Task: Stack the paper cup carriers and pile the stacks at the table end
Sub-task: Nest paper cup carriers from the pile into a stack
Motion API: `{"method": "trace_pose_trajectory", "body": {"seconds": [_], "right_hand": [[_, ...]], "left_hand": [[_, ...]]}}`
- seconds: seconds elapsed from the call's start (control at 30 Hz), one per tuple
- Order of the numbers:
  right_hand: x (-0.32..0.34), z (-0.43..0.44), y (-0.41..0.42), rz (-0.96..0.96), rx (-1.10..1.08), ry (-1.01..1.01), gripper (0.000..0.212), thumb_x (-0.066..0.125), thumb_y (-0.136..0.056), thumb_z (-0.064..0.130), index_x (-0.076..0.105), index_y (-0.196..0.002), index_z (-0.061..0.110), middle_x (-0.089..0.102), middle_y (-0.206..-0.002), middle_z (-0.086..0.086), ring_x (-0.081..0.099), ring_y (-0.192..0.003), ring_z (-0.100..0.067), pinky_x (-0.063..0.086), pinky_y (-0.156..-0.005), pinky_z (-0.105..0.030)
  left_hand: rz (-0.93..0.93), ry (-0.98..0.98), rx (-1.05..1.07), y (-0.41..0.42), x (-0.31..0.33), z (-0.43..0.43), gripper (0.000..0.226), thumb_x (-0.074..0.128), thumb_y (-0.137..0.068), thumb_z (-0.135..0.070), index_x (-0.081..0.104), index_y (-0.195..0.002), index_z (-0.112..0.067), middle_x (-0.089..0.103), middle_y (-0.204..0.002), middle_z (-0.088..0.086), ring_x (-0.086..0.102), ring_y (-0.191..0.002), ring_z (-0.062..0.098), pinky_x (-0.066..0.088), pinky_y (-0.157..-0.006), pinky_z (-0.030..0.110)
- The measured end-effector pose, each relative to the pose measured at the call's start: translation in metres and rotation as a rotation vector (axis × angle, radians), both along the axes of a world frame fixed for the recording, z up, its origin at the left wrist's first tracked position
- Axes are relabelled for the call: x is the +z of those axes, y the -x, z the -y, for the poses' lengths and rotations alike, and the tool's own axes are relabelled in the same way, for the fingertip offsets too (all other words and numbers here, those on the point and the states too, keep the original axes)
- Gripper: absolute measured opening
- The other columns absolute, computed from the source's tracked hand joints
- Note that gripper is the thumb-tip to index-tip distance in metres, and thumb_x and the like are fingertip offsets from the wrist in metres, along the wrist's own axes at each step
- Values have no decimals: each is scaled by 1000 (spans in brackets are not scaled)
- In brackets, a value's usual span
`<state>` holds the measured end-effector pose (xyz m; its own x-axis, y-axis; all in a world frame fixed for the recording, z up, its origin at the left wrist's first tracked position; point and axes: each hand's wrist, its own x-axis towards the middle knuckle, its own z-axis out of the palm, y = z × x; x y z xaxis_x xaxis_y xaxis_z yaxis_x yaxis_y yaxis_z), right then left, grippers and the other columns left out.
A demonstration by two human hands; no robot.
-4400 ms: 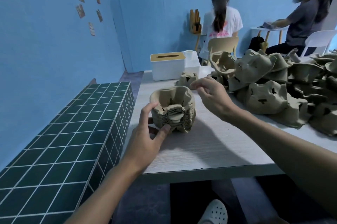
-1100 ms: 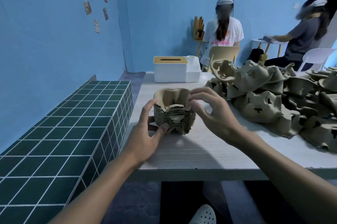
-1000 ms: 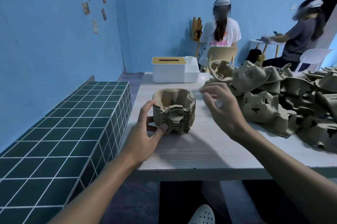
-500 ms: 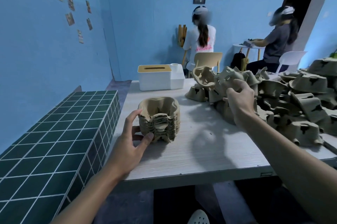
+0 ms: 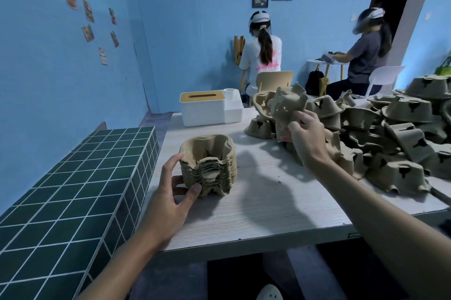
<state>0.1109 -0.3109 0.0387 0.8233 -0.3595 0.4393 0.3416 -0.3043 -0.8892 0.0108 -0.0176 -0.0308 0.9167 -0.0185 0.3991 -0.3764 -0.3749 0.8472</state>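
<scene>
Over the pale desk (image 5: 268, 214), the right hand (image 5: 306, 136), gone from the stack (image 5: 210, 163) that the left hand (image 5: 170, 199) grips steady, now clutches a loose carrier (image 5: 288, 104), so another layer likely follows.

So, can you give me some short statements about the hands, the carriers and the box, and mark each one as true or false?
1. The left hand holds the stack. True.
2. The right hand is empty. False: it grips a carrier above the heap.
3. The box stands on top of the stack. False: it stands on the table, at the far end, apart from the stack.
4. The heap lies to the right of the stack. True.
</scene>
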Motion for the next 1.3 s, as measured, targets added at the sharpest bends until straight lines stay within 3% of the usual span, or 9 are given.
{"method": "trace_pose_trajectory", "body": {"seconds": [0.17,0.37,0.53,0.7,0.83,0.93,1.07,1.17,1.3], "right_hand": [[-19,-3,14,179,16,506,27,56,-87,2,69,-111,2,57,-126,3,63,-98,-17,55,-90,-41],[-47,1,29,151,108,859,17,57,-89,10,72,-94,9,59,-123,10,64,-82,-20,54,-72,-43],[-52,2,33,160,193,705,19,67,-75,-2,64,-85,13,62,-104,4,63,-72,-10,55,-69,-36],[-49,-8,40,88,293,617,23,69,-76,21,61,-98,17,62,-95,7,58,-69,-5,45,-62,-19],[-52,-12,35,150,234,609,8,75,-79,4,70,-85,8,65,-88,-1,61,-76,-15,50,-69,-32],[-41,-16,35,200,137,519,9,74,-79,0,68,-83,6,64,-92,-4,61,-80,-20,53,-73,-36],[-16,-29,43,320,93,441,11,73,-81,0,67,-88,6,59,-105,-2,56,-94,-9,52,-83,-27],[2,-45,52,417,127,416,10,70,-81,-3,67,-88,3,58,-108,-4,54,-98,-4,48,-83,-18],[15,-73,60,440,283,453,9,72,-82,1,68,-90,1,57,-109,-7,57,-99,-11,49,-85,-18]], "left_hand": [[3,-34,8,0,0,-1,68,61,-81,-50,24,-137,-61,70,-116,1,71,-86,5,53,-82,36],[16,-43,9,1,1,0,68,61,-82,-48,23,-136,-62,70,-116,-3,70,-86,4,54,-85,38],[17,-55,13,1,0,-1,68,61,-82,-49,23,-137,-62,70,-116,-1,70,-83,4,54,-85,39],[13,-44,5,2,2,0,67,61,-83,-47,23,-135,-63,69,-116,0,69,-84,1,50,-78,30],[9,-57,11,3,2,0,66,60,-82,-49,22,-134,-65,70,-115,-1,69,-84,0,49,-77,29],[9,-72,19,3,3,0,65,60,-82,-51,20,-129,-71,70,-114,-5,68,-87,-2,51,-80,32],[2,-54,13,2,3,0,65,60,-81,-50,21,-129,-71,68,-117,-5,69,-90,-1,53,-85,35],[-2,-28,14,0,1,-1,65,63,-86,-43,24,-133,-68,68,-119,-1,71,-95,7,55,-91,41],[21,-48,24,-2,0,-2,70,66,-94,-28,22,-123,-75,69,-118,-2,72,-91,8,55,-84,35]]}}
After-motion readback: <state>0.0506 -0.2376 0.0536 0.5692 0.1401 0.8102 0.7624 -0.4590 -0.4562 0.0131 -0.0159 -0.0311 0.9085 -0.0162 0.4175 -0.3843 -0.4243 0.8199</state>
